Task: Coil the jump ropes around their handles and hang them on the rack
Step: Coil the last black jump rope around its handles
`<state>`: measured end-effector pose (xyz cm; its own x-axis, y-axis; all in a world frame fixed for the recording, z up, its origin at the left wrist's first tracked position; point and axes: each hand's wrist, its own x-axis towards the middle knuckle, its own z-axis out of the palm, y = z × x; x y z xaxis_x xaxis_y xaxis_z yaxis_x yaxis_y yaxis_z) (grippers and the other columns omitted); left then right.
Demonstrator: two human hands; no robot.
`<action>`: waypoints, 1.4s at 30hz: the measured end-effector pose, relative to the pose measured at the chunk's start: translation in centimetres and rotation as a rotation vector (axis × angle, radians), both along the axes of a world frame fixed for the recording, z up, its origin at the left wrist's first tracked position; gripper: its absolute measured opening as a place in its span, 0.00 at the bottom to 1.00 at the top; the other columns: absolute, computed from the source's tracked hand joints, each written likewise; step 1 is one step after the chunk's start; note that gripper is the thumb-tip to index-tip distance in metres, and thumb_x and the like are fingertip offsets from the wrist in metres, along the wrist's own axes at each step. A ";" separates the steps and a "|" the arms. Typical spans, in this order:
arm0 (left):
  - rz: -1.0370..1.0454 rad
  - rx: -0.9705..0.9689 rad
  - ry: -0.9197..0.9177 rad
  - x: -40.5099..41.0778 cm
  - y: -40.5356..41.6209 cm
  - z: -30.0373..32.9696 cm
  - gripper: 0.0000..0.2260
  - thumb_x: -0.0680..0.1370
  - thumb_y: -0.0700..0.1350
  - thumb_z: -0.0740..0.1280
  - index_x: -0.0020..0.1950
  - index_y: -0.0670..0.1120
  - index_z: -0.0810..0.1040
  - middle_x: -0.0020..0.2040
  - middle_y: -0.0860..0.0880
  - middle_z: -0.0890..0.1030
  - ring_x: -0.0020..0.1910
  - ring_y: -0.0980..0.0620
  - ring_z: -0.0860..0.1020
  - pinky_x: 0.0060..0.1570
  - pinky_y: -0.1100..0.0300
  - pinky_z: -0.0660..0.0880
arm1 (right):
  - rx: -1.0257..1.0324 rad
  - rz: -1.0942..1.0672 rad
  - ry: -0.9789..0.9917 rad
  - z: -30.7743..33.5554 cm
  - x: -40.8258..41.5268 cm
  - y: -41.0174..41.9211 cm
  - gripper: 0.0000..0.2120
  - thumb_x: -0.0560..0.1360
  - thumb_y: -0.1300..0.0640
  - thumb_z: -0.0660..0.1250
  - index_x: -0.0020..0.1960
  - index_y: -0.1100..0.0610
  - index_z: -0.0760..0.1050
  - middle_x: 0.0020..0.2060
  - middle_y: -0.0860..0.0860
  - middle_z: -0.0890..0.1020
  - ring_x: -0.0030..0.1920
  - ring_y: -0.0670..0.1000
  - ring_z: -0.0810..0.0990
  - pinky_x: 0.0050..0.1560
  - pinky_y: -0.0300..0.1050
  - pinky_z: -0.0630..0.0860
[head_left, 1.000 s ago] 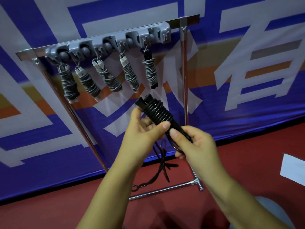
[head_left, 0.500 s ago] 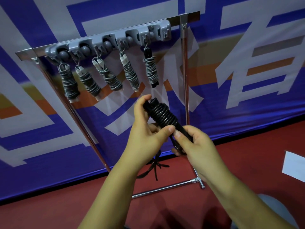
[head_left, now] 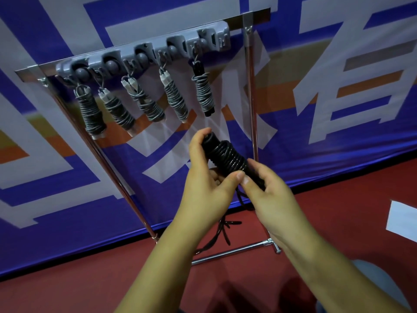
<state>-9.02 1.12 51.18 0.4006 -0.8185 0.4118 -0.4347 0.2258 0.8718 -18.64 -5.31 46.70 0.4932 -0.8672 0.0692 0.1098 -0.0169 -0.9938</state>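
We're mid-coil on the black jump rope [head_left: 228, 158], held between both hands just below the rack's rightmost hanging bundle. Our left hand [head_left: 208, 188] wraps the upper end of the handles, fingers curled over the top, thumb pressed against the lower turns. Our right hand [head_left: 269, 195] grasps the lower end of the handles, thumb tip meeting the left thumb right at the last wrap. Turns sit tight and stacked along the upper part; the bottom part of the handles looks bare, partly hidden by our right fingers.

A loose tail [head_left: 222, 229] of black cord hangs below our hands toward the red floor [head_left: 94, 276], so the coiling isn't done, we judge.

Above our hands the rack [head_left: 144, 56] carries five coiled ropes [head_left: 202, 93] on its hooks, all grey cord. Whether a hook past the rightmost bundle is free we can't tell, too small.

Next move as we read it: keep the left grip firm so the turns don't spring loose, feed the remaining tail round the handles with the right hand, secure the end, then lift up to the rack. Slack slipping off the bare end looks like the main risk.
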 end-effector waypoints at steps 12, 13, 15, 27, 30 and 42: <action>0.114 -0.039 0.066 0.3 -0.6 0.3 0.34 0.72 0.30 0.69 0.68 0.56 0.59 0.47 0.65 0.78 0.39 0.47 0.83 0.42 0.57 0.80 | -0.195 -0.094 0.064 1.4 -0.1 0.3 0.05 0.76 0.53 0.67 0.42 0.48 0.80 0.32 0.45 0.83 0.33 0.45 0.82 0.37 0.43 0.79; 0.104 -0.040 0.080 0.2 -0.6 0.4 0.34 0.72 0.30 0.69 0.69 0.55 0.59 0.49 0.62 0.78 0.40 0.46 0.83 0.44 0.55 0.80 | -0.118 -0.044 0.013 1.5 -0.2 0.2 0.05 0.76 0.55 0.67 0.43 0.51 0.80 0.31 0.46 0.83 0.33 0.46 0.83 0.38 0.45 0.80; 0.048 -0.044 0.146 0.4 -0.5 0.6 0.36 0.72 0.29 0.69 0.71 0.54 0.58 0.55 0.56 0.76 0.41 0.46 0.83 0.44 0.54 0.80 | 0.044 0.053 -0.085 2.0 -0.6 -0.1 0.05 0.76 0.58 0.66 0.45 0.56 0.81 0.33 0.50 0.83 0.32 0.50 0.84 0.35 0.45 0.80; -0.154 -0.005 0.393 2.6 1.0 0.5 0.40 0.69 0.34 0.72 0.76 0.51 0.58 0.66 0.48 0.75 0.37 0.49 0.80 0.41 0.61 0.76 | 0.467 0.251 -0.299 3.4 -1.0 -0.1 0.12 0.66 0.54 0.67 0.45 0.61 0.79 0.28 0.51 0.80 0.27 0.45 0.79 0.27 0.37 0.75; -0.097 0.011 0.351 2.7 1.2 0.4 0.34 0.68 0.37 0.73 0.72 0.46 0.66 0.62 0.50 0.79 0.38 0.52 0.81 0.42 0.63 0.76 | 0.524 0.258 -0.334 3.3 -0.9 0.1 0.12 0.66 0.55 0.68 0.44 0.62 0.79 0.27 0.50 0.79 0.26 0.44 0.78 0.27 0.36 0.75; -0.286 -0.049 0.316 3.6 1.1 1.1 0.15 0.65 0.39 0.74 0.51 0.43 0.79 0.42 0.49 0.82 0.36 0.54 0.79 0.39 0.63 0.76 | 0.357 0.461 -0.211 3.7 -1.7 -0.4 0.14 0.67 0.50 0.65 0.48 0.57 0.78 0.33 0.51 0.81 0.30 0.47 0.81 0.31 0.38 0.78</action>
